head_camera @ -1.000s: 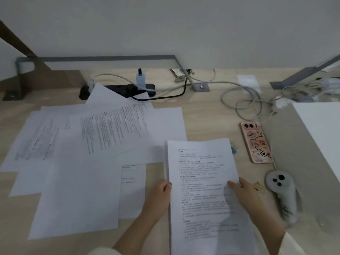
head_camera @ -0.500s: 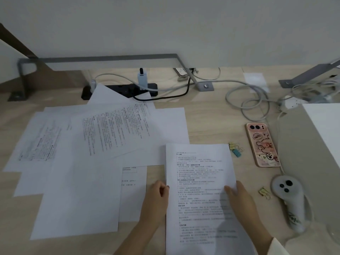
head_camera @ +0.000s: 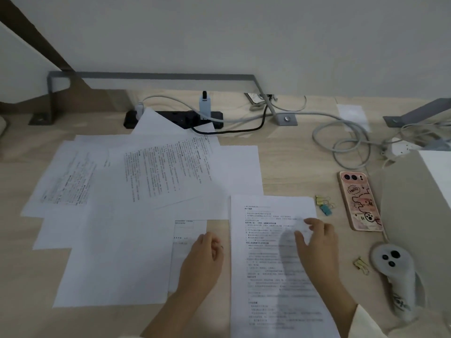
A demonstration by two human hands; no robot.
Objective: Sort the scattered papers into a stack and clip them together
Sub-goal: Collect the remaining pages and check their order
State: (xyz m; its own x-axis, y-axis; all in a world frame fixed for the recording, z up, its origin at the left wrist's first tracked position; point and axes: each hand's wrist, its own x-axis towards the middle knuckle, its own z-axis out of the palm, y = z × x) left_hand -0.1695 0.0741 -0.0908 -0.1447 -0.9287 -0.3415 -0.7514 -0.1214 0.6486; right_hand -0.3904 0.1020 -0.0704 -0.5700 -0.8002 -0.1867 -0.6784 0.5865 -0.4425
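**Desk covered in loose sheets, one pile getting started**

Head camera, the only view: a pale wooden desk (head_camera: 292, 167) is sitting against a plain grey wall, with a power strip (head_camera: 175, 118) and cables running along the back. The scattered papers (head_camera: 136, 191) are lying fanned and overlapping across the left half. A neater stack (head_camera: 275, 276) is lying right in front of the person.

Handling guess: these sheets are looking thin, light and floppy, and probably slippery on each other. I'm thinking flat palms for sliding them and a pinch at an edge or corner for lifting. Grabbing the middle would likely crease them.

The right hand (head_camera: 317, 240) is hovering or resting over the stack's upper right with its fingers spread. It's blurry and gripping nothing. The left hand (head_camera: 202, 259) is sitting just left of the stack, over a small sheet. Its fingers are loosely curled with nothing in them, and I can't tell if it's touching the paper.

The clips (head_camera: 323, 203) are waiting just beside the stack's top right corner, next to a phone (head_camera: 358, 201). So clipping isn't happening yet.
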